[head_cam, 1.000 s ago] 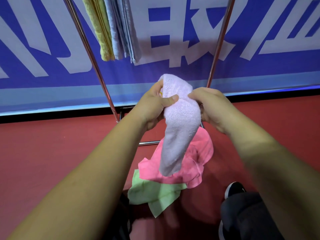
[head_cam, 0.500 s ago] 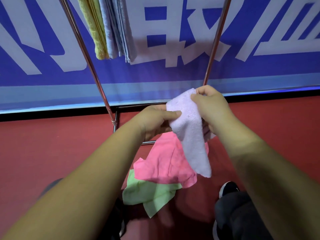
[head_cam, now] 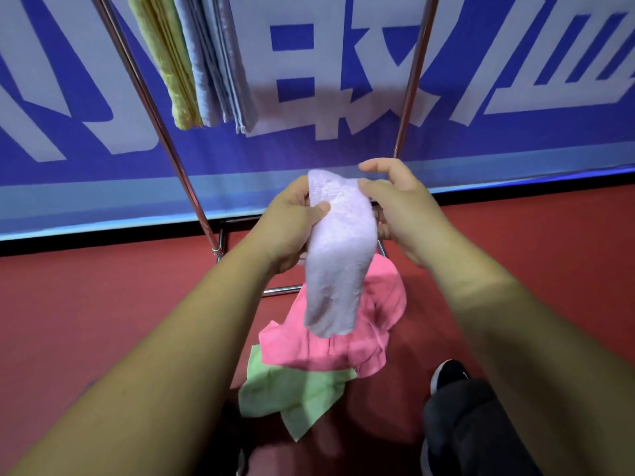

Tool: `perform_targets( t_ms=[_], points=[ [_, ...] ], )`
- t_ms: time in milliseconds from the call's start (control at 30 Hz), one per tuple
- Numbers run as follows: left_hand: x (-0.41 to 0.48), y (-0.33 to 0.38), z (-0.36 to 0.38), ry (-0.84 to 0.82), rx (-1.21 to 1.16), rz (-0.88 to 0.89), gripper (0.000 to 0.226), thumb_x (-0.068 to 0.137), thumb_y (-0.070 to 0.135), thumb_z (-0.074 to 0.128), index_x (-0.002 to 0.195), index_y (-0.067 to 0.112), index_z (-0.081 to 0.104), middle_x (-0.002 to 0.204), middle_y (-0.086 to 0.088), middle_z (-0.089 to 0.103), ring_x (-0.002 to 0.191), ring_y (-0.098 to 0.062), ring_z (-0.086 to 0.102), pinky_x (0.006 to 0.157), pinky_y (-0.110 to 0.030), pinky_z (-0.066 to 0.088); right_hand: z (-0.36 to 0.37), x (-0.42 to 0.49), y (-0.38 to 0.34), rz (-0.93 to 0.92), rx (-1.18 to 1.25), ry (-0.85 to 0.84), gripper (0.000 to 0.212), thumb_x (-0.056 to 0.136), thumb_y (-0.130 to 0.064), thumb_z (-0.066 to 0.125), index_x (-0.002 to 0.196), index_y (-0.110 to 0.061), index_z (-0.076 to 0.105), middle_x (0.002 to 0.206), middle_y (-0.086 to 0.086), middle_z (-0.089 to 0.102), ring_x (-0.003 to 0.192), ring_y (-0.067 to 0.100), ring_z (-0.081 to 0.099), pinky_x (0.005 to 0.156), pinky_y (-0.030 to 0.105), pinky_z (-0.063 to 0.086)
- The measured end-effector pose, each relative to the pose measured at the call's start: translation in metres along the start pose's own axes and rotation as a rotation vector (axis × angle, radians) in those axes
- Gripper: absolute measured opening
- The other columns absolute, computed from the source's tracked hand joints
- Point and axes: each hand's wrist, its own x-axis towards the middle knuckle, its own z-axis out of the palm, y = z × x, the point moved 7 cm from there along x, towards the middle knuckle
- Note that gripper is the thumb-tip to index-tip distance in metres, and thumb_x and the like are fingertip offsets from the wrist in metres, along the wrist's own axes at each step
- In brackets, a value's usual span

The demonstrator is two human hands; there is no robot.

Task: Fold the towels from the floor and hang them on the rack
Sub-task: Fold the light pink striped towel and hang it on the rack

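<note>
A pale lilac towel (head_cam: pixel 338 255) hangs folded lengthwise in front of me. My left hand (head_cam: pixel 292 225) grips its upper left edge, thumb pressed on the front. My right hand (head_cam: pixel 398 207) pinches the upper right edge with thumb and lower fingers, its index finger raised. Below on the red floor lie a crumpled pink towel (head_cam: pixel 343 338) and under it a light green towel (head_cam: pixel 292 393). A metal rack (head_cam: pixel 165 132) stands ahead, with a yellow towel (head_cam: pixel 165 60) and grey-blue towels (head_cam: pixel 216 60) hanging folded at its upper left.
A blue and white banner (head_cam: pixel 343 97) covers the wall behind the rack. The rack's right pole (head_cam: pixel 412 80) rises behind my right hand and its base bars (head_cam: pixel 278 290) lie on the floor. My dark shoe (head_cam: pixel 446 372) and trouser leg are at the lower right.
The lilac towel, held skewed to the right half a second ago, now hangs straight down, folded narrow. My left hand has moved up to grip its top edge; my right hand shifted its hold.
</note>
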Motion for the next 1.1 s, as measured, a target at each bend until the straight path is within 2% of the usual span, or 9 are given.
perform_targets(
  t_ms=[233, 433, 567, 667, 733, 833, 933, 1033, 1100],
  points=[
    [-0.006, 0.011, -0.008, -0.046, -0.065, -0.022, 0.041, 0.109, -0.004, 0.045, 0.145, 0.010, 0.057, 0.136, -0.023, 0.069, 0.126, -0.041, 0.068, 0.107, -0.054, 0.056, 0.023, -0.009, -0.004, -0.061, 0.072, -0.134, 0.026, 0.093, -0.012, 0.066, 0.106, -0.031, 0.077, 0.091, 0.002, 0.054, 0.068, 0.013, 0.051, 0.074, 0.042, 0.051],
    [-0.008, 0.012, -0.013, -0.018, 0.012, -0.043, 0.034, 0.112, 0.010, 0.047, 0.140, 0.023, 0.063, 0.130, -0.014, 0.075, 0.121, -0.035, 0.072, 0.102, -0.050, 0.059, 0.024, -0.008, -0.005, -0.101, 0.086, -0.129, 0.028, 0.099, 0.000, 0.067, 0.116, -0.022, 0.074, 0.089, -0.004, 0.063, 0.070, 0.010, 0.064, 0.058, 0.028, 0.059],
    [-0.006, 0.020, -0.030, 0.262, 0.490, -0.016, 0.023, 0.108, 0.037, 0.056, 0.109, 0.018, 0.069, 0.101, 0.001, 0.075, 0.094, -0.025, 0.069, 0.081, -0.036, 0.052, 0.023, -0.006, 0.000, -0.122, 0.020, -0.027, 0.031, 0.094, -0.006, 0.069, 0.110, -0.031, 0.077, 0.097, 0.000, 0.063, 0.078, 0.025, 0.057, 0.069, 0.046, 0.057],
    [-0.021, 0.034, -0.036, 0.467, 0.820, -0.063, 0.020, 0.106, 0.025, 0.051, 0.115, 0.008, 0.055, 0.101, -0.005, 0.065, 0.088, -0.029, 0.059, 0.071, -0.036, 0.040, 0.021, -0.009, -0.002, -0.134, -0.043, 0.052, 0.034, 0.097, -0.004, 0.067, 0.114, -0.032, 0.077, 0.104, -0.007, 0.064, 0.076, 0.020, 0.061, 0.068, 0.050, 0.068],
    [-0.028, 0.030, -0.028, 0.396, 0.826, -0.170, 0.020, 0.098, 0.011, 0.049, 0.116, 0.001, 0.051, 0.092, -0.009, 0.063, 0.077, -0.031, 0.064, 0.059, -0.036, 0.045, 0.020, -0.010, -0.003, -0.136, -0.049, 0.079, 0.035, 0.100, -0.003, 0.064, 0.120, -0.029, 0.075, 0.103, -0.012, 0.064, 0.077, 0.014, 0.064, 0.067, 0.044, 0.069],
    [-0.043, 0.005, 0.004, 0.059, 0.608, -0.343, 0.014, 0.090, 0.007, 0.056, 0.097, -0.002, 0.064, 0.079, -0.013, 0.065, 0.064, -0.030, 0.070, 0.056, -0.035, 0.058, 0.021, -0.011, -0.003, -0.111, 0.014, 0.108, 0.040, 0.102, 0.002, 0.059, 0.124, -0.028, 0.073, 0.116, -0.007, 0.068, 0.095, 0.017, 0.072, 0.065, 0.035, 0.068],
    [-0.041, -0.002, 0.025, -0.082, 0.613, -0.140, 0.011, 0.083, 0.006, 0.068, 0.093, 0.006, 0.064, 0.074, -0.001, 0.060, 0.059, -0.015, 0.053, 0.061, -0.028, 0.049, 0.023, -0.011, -0.003, -0.113, 0.077, 0.127, 0.043, 0.103, 0.004, 0.057, 0.125, -0.029, 0.071, 0.127, -0.002, 0.068, 0.110, 0.021, 0.074, 0.069, 0.034, 0.068],
    [-0.029, -0.004, 0.025, 0.087, 0.682, 0.045, 0.047, 0.083, 0.018, 0.083, 0.123, 0.013, 0.058, 0.098, 0.010, 0.063, 0.081, -0.002, 0.062, 0.061, -0.010, 0.042, 0.023, -0.012, -0.005, -0.100, 0.117, 0.155, 0.043, 0.104, 0.004, 0.053, 0.132, -0.024, 0.071, 0.128, 0.002, 0.069, 0.114, 0.024, 0.074, 0.072, 0.037, 0.068],
    [-0.024, -0.005, 0.023, 0.197, 0.700, 0.097, 0.049, 0.084, 0.023, 0.082, 0.127, 0.015, 0.060, 0.110, 0.004, 0.068, 0.099, -0.013, 0.067, 0.068, -0.020, 0.043, 0.024, -0.012, -0.007, -0.090, 0.154, 0.159, 0.044, 0.103, 0.005, 0.050, 0.134, -0.018, 0.071, 0.124, 0.005, 0.072, 0.107, 0.028, 0.077, 0.067, 0.034, 0.067]
  ],
)
